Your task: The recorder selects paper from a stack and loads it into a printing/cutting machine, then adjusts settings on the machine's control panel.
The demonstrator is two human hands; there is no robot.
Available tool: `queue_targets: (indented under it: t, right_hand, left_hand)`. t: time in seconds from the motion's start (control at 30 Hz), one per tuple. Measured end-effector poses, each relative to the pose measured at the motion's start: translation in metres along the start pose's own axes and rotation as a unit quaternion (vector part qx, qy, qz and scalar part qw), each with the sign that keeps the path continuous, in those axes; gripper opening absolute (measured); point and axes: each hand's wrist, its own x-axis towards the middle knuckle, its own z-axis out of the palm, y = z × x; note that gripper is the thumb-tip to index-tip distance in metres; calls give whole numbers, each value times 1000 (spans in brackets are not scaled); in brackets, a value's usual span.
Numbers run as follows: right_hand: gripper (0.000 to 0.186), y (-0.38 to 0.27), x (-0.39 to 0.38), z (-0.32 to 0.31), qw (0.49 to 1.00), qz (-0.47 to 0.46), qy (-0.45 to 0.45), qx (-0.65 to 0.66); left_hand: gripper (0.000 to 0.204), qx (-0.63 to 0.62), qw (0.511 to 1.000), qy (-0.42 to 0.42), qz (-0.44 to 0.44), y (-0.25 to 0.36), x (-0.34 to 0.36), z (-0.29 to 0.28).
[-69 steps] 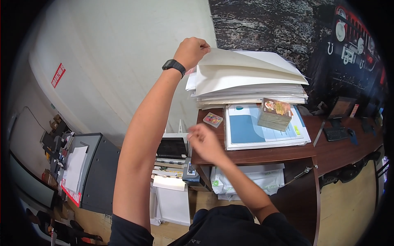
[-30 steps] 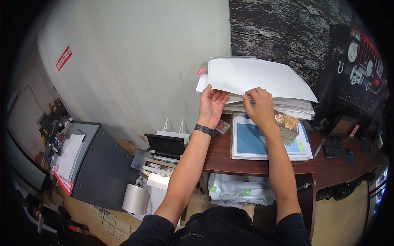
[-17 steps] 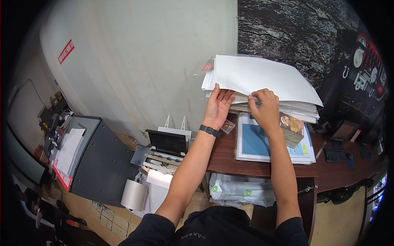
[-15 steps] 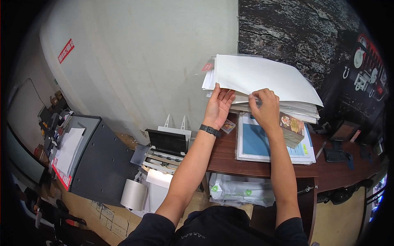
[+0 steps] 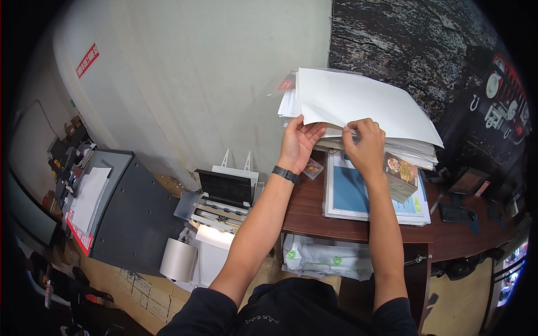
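Observation:
A tall stack of large white sheets (image 5: 375, 101) lies on the wooden desk (image 5: 302, 207). My left hand (image 5: 300, 140), palm up with curled fingers, holds the near edge of the top sheets at their left end, thumb at the rim. My right hand (image 5: 364, 148) grips the same edge further right between thumb and fingertips. Below my hands are a blue-and-white printed sheet pile (image 5: 347, 190), a block of printed cards (image 5: 400, 176) and a small clear box of coloured bits (image 5: 315, 168), partly hidden by my left hand.
An open white printer (image 5: 218, 213) and a paper roll (image 5: 178, 260) stand left of the desk. A grey cabinet (image 5: 129, 213) bears papers. Right are a monitor (image 5: 462, 182) and keyboard (image 5: 451, 213). Wrapped packs (image 5: 325, 257) sit on the shelf below.
Since the earliest frame, my left hand has come down from the raised sheet corner and my right hand has risen to the near edge. Lately both shifted only slightly, with the view.

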Motion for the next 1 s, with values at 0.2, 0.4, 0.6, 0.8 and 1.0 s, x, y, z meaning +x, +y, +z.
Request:
queue_targets:
  t: [0.2, 0.4, 0.6, 0.8, 1.0]
  right_hand:
    - [16, 1, 0, 0, 1000, 0, 3, -3]
    - [16, 1, 0, 1, 1000, 4, -1, -3]
    - [16, 0, -1, 1, 1000, 5, -2, -8]
    - [15, 1, -1, 1, 1000, 7, -3, -5]
    - [16, 2, -1, 0, 1000, 8, -2, -4]
  left_hand:
    - [41, 4, 1000, -25, 3, 1, -1, 1]
    - [43, 9, 999, -37, 8, -1, -1, -2]
    - [42, 12, 1000, -26, 13, -1, -3, -1]
    - [43, 17, 999, -34, 20, -1, -5, 2]
    - [48, 46, 997, -46, 33, 1, -9, 4]
